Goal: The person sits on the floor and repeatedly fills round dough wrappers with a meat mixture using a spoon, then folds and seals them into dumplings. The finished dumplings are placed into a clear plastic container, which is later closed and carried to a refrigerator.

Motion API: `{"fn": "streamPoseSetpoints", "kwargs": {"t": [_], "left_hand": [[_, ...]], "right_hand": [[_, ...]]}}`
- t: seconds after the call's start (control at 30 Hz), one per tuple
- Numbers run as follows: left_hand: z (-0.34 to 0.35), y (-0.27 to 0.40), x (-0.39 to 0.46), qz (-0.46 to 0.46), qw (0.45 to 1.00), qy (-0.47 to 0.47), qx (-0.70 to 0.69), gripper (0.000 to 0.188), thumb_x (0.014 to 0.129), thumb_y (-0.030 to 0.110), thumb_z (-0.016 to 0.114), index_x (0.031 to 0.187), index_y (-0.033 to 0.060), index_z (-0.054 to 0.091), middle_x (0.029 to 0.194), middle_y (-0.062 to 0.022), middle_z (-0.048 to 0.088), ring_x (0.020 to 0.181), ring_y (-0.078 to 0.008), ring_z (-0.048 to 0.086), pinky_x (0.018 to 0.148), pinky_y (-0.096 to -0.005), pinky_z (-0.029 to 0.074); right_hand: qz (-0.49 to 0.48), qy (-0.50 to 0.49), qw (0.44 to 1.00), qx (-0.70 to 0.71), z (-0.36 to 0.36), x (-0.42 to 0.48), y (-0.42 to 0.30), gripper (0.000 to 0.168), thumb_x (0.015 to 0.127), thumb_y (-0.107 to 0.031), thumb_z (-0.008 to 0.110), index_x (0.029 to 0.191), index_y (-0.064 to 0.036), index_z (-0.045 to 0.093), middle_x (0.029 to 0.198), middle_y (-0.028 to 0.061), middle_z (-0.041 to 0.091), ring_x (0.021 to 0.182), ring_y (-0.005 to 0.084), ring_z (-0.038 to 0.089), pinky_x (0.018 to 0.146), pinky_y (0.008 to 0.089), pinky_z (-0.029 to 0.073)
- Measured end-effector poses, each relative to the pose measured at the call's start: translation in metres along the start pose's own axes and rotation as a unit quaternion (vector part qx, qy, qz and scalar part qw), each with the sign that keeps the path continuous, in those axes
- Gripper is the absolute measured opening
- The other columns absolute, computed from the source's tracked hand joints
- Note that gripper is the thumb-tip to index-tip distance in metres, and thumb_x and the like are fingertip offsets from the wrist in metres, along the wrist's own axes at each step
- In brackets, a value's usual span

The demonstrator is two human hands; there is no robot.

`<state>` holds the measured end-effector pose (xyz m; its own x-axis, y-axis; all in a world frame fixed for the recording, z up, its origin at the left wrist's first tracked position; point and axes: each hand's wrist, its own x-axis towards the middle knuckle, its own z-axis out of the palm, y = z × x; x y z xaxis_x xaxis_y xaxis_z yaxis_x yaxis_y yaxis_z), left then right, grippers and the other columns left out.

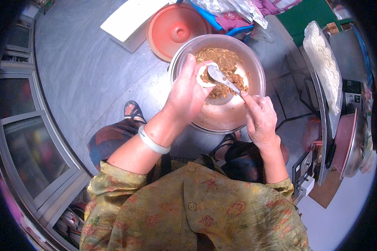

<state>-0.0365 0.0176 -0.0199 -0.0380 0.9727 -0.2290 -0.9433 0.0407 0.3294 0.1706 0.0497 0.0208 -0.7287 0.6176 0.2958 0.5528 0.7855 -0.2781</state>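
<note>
My left hand (186,91) cups a small round dough wrapper (202,82) with brown filling in its middle. In my floury right hand (261,120) is the handle of a metal spoon (221,77), its bowl resting against the filling on the wrapper. Both hands are over a large round basin (229,117). Brown minced filling (220,56) covers the basin's far part, and its near part shows bare, stained metal. My left palm and the wrapper hide some of the filling.
A red round lid (163,31) lies on the tiled floor beyond the basin, beside a white box-like object (135,18). Blue and purple bags (235,22) lie at the back. On the right, a tray holds a row of white dough pieces (325,69), near a pink basin (345,141).
</note>
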Motion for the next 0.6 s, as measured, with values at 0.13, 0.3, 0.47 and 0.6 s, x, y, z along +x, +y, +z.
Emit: {"fn": "streamPoseSetpoints", "kwargs": {"t": [0.13,0.3,0.47,0.6], "left_hand": [[0.002,0.000,-0.001,0.004,1.000,-0.001,0.007,0.056,0.101,0.044,0.030,0.126,-0.0050,0.041,0.123,-0.0133,0.051,0.117,-0.0213,0.049,0.103,-0.0382,0.035],[0.001,-0.001,-0.001,0.004,1.000,-0.012,-0.006,0.056,0.101,0.043,0.030,0.127,-0.0051,0.040,0.124,-0.0138,0.050,0.118,-0.0213,0.048,0.104,-0.0383,0.035],[0.002,-0.001,0.002,0.022,1.000,-0.017,0.007,0.057,0.101,0.043,0.030,0.130,-0.0046,0.037,0.126,-0.0142,0.049,0.120,-0.0216,0.046,0.104,-0.0390,0.034],[0.004,0.000,0.001,-0.001,1.000,-0.012,0.015,0.059,0.100,0.045,0.029,0.131,-0.0049,0.037,0.127,-0.0158,0.049,0.119,-0.0229,0.047,0.105,-0.0395,0.035]], "right_hand": [[-0.018,0.003,1.000,-0.014,0.005,-0.004,0.002,0.045,0.070,0.000,0.062,0.115,-0.006,0.062,0.084,0.0118,0.055,0.076,0.0284,0.054,0.070,0.0375,0.047],[-0.014,-0.015,1.000,-0.015,0.003,-0.004,0.003,0.046,0.069,0.001,0.062,0.114,-0.006,0.063,0.082,0.0120,0.054,0.076,0.0287,0.054,0.069,0.0375,0.047],[-0.005,-0.006,1.000,-0.015,-0.008,-0.003,0.005,0.045,0.068,0.001,0.062,0.112,-0.006,0.064,0.083,0.0125,0.054,0.076,0.0291,0.054,0.070,0.0371,0.047],[-0.029,0.005,0.999,-0.018,-0.011,0.003,0.006,0.044,0.069,0.001,0.061,0.112,-0.006,0.064,0.084,0.0126,0.054,0.077,0.0294,0.054,0.071,0.0377,0.047]]}}
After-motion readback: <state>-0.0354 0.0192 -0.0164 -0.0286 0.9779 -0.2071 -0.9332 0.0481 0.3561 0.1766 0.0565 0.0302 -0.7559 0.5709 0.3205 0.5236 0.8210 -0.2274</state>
